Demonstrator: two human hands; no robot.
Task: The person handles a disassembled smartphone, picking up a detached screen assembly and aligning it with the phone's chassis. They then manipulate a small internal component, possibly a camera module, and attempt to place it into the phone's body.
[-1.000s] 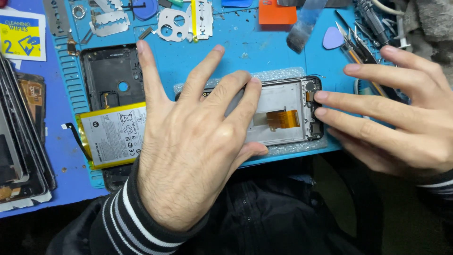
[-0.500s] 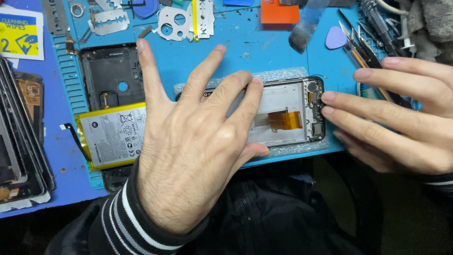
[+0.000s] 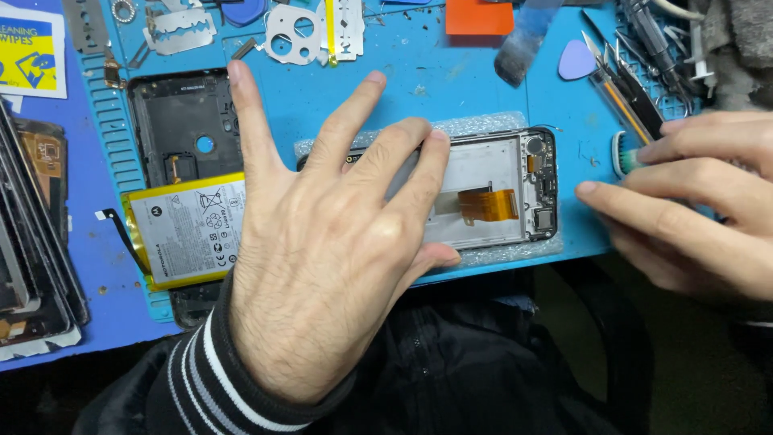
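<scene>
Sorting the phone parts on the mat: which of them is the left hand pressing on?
The left hand presses the opened phone frame with the orange flex cable. The black back cover and yellow-edged battery lie untouched beside it.

Close head view, straight down

A small packet (image 3: 31, 52) lies at the top left corner. It is yellow and blue with white edges. A flat battery (image 3: 187, 229) lies further down on the blue mat. It has a white label with black marks and a yellow rim.
</scene>
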